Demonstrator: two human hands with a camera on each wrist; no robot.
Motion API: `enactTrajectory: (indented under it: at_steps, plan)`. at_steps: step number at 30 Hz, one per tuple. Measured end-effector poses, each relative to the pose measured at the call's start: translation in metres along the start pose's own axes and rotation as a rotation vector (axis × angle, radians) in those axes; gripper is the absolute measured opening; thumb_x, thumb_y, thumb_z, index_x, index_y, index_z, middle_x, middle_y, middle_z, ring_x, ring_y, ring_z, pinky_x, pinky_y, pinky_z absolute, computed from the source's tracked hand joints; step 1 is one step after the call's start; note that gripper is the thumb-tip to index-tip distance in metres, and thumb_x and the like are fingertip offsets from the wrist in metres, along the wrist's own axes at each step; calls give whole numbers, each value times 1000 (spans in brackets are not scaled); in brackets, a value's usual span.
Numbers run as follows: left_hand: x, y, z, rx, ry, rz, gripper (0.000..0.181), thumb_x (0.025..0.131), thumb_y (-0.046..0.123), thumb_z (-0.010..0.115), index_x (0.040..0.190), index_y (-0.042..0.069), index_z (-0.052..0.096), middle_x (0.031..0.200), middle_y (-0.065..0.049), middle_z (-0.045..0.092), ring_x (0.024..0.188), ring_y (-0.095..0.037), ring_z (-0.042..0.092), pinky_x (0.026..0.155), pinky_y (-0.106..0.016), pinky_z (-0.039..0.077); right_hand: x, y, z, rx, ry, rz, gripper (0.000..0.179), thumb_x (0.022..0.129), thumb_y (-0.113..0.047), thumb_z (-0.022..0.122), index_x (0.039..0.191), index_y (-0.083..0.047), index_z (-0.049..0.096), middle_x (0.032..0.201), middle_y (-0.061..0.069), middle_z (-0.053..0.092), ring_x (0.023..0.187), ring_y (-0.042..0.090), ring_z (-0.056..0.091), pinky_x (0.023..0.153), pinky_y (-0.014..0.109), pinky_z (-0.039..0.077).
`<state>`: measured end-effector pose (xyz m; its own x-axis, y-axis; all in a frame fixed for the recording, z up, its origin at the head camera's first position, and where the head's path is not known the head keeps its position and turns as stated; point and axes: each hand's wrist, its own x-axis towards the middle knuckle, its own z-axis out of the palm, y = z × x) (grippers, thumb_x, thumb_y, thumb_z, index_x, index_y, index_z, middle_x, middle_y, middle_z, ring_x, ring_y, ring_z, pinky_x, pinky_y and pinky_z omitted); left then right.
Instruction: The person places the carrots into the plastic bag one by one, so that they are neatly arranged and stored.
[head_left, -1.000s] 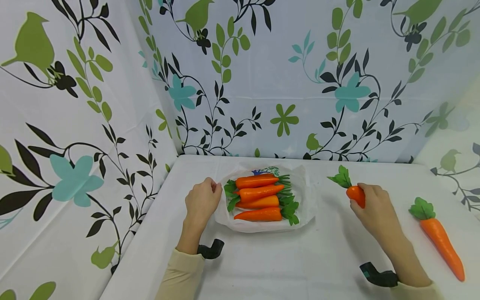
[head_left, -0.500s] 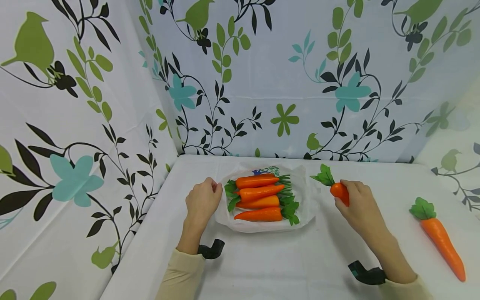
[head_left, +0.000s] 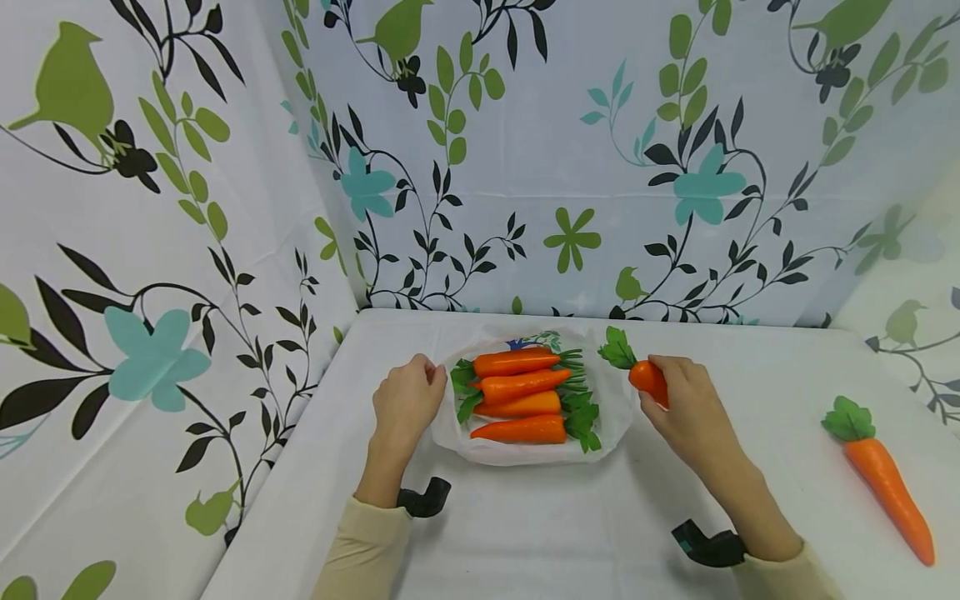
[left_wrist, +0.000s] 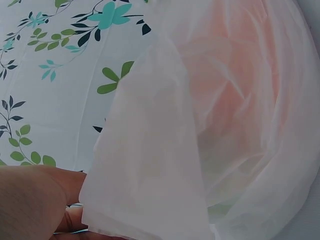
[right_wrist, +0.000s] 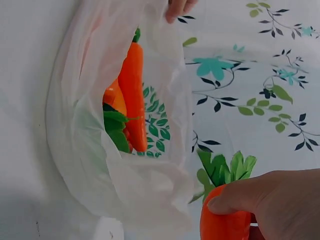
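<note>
In the head view, a white plastic bag [head_left: 465, 452] lies open on the table, with several orange carrots [head_left: 523, 387] with green tops inside. My left hand [head_left: 407, 402] pinches the bag's left edge; the left wrist view shows the thin plastic [left_wrist: 145, 150] rising from between thumb and fingers. My right hand [head_left: 692, 414] grips another carrot [head_left: 648, 382], its leafy top pointing up and left, just right of the bag. Close up in the right wrist view, the thumb lies across this carrot [right_wrist: 222, 225]; its lower end is out of frame.
One more carrot [head_left: 890, 496] lies on the white table [head_left: 540, 533] at the far right. Patterned cloth [head_left: 510, 167] with birds and leaves hangs behind and on the left. Black wrist mounts [head_left: 423, 497] sit on both wrists.
My right hand has moved left with the carrot, from well right of the bag to close beside its right edge. The left hand and the bag have stayed where they were.
</note>
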<state>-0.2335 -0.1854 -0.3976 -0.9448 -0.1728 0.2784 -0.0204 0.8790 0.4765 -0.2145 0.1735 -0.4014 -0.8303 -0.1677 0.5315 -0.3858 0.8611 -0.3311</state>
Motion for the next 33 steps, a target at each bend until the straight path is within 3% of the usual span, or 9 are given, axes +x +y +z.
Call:
enactTrajectory:
  at_steps: [9,28,33]
  plan:
    - [0,1,-1,3,0,2,26,98,31,57,87,8,66,72,-6,65,59,-22,57,53,-34,45,8,-14,5,-7,23,-80,49,80,0,78,124,7,57,120,26,60,108,41,55,85,55,56]
    - [-1,2,-2,-7,-9,-5,26,98,31,56,86,9,65,70,-6,64,58,-22,57,52,-33,44,20,-57,38,-23,-122,-241,54,79,-8,83,128,-2,61,124,16,62,113,34,57,93,50,51]
    - [0,2,-1,0,-6,-2,26,98,31,56,86,9,65,70,-6,64,59,-21,57,52,-33,44,20,-64,51,2,-123,-324,52,76,-4,83,124,-3,63,122,14,63,113,34,58,96,50,50]
